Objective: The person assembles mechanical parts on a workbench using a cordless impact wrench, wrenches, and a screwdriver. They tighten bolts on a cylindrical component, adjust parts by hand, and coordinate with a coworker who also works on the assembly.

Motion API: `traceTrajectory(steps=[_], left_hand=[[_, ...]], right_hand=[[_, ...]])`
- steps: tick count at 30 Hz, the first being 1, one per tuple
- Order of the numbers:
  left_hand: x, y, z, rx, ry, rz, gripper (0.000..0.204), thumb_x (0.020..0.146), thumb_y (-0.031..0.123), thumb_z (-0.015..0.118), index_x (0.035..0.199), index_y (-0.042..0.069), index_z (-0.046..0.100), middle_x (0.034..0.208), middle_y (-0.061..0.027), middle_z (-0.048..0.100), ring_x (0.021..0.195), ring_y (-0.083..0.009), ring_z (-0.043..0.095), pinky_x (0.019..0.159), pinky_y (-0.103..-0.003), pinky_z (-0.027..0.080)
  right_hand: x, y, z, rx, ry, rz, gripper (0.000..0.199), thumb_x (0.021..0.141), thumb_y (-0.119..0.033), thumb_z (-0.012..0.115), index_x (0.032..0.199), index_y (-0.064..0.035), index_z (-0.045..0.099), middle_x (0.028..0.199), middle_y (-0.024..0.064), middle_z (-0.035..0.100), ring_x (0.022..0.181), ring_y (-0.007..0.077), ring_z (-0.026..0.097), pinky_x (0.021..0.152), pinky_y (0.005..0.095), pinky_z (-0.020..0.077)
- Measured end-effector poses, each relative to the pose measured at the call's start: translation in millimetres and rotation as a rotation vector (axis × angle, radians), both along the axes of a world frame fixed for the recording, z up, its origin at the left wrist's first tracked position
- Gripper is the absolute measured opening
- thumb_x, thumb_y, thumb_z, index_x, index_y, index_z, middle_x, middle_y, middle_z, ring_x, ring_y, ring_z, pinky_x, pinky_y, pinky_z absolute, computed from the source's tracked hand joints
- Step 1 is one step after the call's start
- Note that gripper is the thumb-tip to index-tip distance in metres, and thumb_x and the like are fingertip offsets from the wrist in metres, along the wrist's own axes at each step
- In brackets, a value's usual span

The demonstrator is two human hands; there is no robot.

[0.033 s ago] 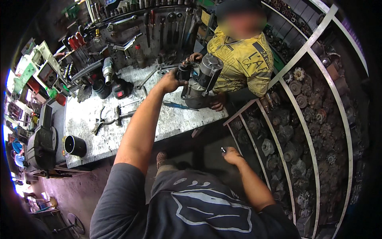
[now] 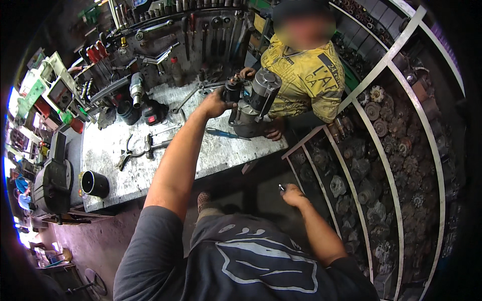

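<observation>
A starter motor [image 2: 266, 90] with a dark cylindrical body and grey housing stands upright near the right end of the metal-topped workbench [image 2: 201, 163]. My left hand [image 2: 215, 104] grips the smaller black cylinder, the solenoid [image 2: 232, 90], on its side; copper-coloured terminals show on top. Low over the floor, away from the bench, my right hand [image 2: 293, 195] is closed around a small object with a shiny metal tip [image 2: 281, 187], its kind hidden by the fingers. A blue-handled slim tool [image 2: 226, 134] lies before the motor.
Across the bench corner a person in a yellow shirt [image 2: 304, 75] has hands beside the motor. Pliers [image 2: 128, 153], a hammer [image 2: 149, 145], a cordless impact wrench [image 2: 136, 93] and a black cylinder [image 2: 94, 183] occupy the bench. Metal-framed shelving [image 2: 394, 135] with parts stands right.
</observation>
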State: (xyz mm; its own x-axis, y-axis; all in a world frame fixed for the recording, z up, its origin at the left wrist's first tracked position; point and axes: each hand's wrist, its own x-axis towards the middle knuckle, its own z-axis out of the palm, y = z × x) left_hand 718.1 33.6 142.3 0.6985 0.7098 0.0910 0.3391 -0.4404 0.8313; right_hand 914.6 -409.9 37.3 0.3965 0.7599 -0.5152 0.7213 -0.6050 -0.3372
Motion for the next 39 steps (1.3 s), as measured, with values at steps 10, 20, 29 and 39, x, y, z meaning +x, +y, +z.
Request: traceTrajectory(steps=[10,20,29,39], left_hand=[[-4,-10,27,0.024,0.109,0.04,0.085,0.086,0.035,0.091,0.152,-0.003,0.053,0.145,-0.0251,0.067,0.137,-0.0361,0.064,0.116,-0.044,0.049],[-4,-6,19,-0.023,0.015,-0.006,0.083,0.086,0.029,0.091,0.154,0.0,0.052,0.144,-0.0224,0.068,0.135,-0.0346,0.065,0.115,-0.043,0.05],[-8,-15,28,-0.145,-0.089,-0.059,0.078,0.091,0.02,0.089,0.156,0.002,0.049,0.14,-0.0142,0.072,0.128,-0.0233,0.067,0.111,-0.038,0.05],[-7,11,6,-0.108,0.07,-0.066,0.081,0.093,0.031,0.088,0.154,-0.003,0.047,0.147,-0.0174,0.065,0.136,-0.0269,0.06,0.119,-0.041,0.044]], right_hand=[[-34,73,31,0.184,0.183,0.047,0.041,0.101,-0.023,0.071,0.135,-0.0012,0.071,0.131,0.0231,0.074,0.126,0.0383,0.07,0.106,0.0432,0.0543],[-25,80,35,0.209,0.224,0.043,0.044,0.098,-0.027,0.074,0.132,0.0008,0.071,0.131,0.0248,0.073,0.123,0.0397,0.07,0.105,0.0448,0.0547],[-18,70,-3,0.145,0.283,-0.112,0.046,0.1,-0.03,0.073,0.137,-0.0028,0.07,0.132,0.0216,0.074,0.126,0.0367,0.07,0.107,0.0435,0.0535],[-49,56,-66,0.278,0.274,-0.186,0.038,0.101,-0.021,0.067,0.131,0.0015,0.071,0.119,0.0247,0.077,0.11,0.0386,0.075,0.095,0.046,0.0573]])
